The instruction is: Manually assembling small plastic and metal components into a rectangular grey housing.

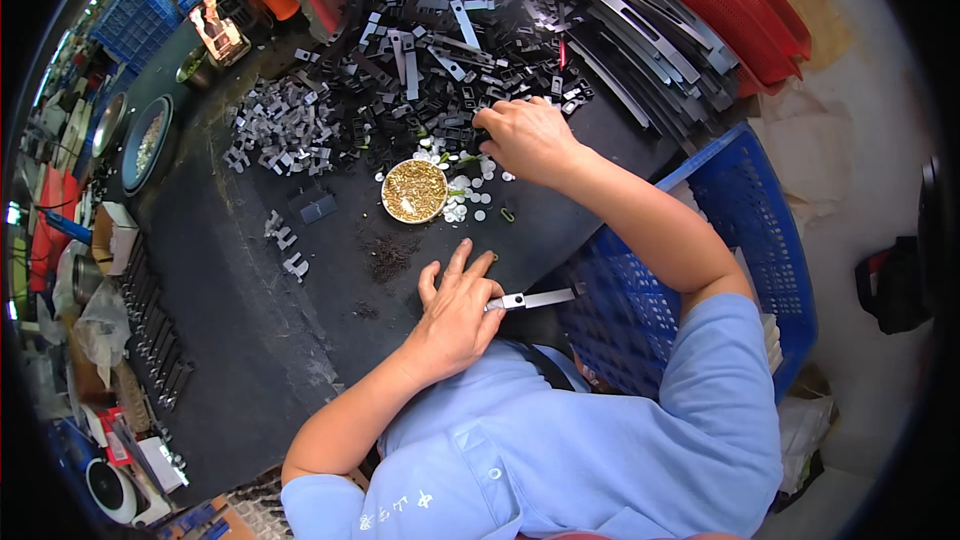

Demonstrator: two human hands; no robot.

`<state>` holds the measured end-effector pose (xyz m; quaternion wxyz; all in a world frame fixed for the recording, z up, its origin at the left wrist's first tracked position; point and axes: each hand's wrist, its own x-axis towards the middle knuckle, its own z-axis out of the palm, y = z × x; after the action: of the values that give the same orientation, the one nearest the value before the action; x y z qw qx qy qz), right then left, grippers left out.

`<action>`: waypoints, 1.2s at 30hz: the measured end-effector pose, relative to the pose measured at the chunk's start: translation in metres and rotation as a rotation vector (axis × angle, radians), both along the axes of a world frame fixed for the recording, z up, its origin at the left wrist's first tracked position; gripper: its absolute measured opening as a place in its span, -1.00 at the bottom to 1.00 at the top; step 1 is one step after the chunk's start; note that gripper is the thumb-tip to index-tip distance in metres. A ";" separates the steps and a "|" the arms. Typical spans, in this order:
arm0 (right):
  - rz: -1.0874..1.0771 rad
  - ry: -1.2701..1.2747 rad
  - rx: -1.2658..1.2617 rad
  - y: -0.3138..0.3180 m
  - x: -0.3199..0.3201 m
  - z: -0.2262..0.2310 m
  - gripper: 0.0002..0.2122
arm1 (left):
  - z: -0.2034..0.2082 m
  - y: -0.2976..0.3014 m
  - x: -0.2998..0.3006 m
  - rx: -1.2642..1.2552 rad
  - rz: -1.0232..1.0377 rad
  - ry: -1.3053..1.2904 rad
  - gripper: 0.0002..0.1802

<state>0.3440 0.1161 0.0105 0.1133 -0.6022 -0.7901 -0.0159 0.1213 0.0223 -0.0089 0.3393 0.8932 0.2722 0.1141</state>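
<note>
The step in hand looks like picking out a part for the metal strip (540, 298), below and right of the round dish (413, 221). The left hand (452, 312), below the dish, pinches the strip's near end; the right hand (530, 140), above and right of it, curls at the dark clip pile (425, 110), its grip hidden. Next probably calls for bringing a part to the strip.

A light-blue shirt (590, 450) with short sleeves (715, 350) is worn; its front is marked by white lettering (383, 514) and a pale button (495, 473).
</note>
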 end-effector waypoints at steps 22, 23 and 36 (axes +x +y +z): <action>0.283 0.387 -0.048 -0.114 0.006 -0.016 -0.87 | 0.028 -0.033 -0.071 -0.180 0.244 -0.304 -0.77; 0.258 0.375 -0.066 -0.115 0.001 -0.016 -0.87 | 0.023 -0.035 -0.076 -0.176 0.276 -0.317 -0.76; 0.408 0.223 -0.029 -0.120 -0.021 -0.024 -0.83 | 0.008 -0.042 -0.121 -0.172 0.527 -0.360 -0.82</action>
<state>0.3232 -0.0040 -0.0134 0.1918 -0.4297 -0.8782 0.0853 0.0003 -0.0202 -0.0008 0.4149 0.7255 0.4383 0.3308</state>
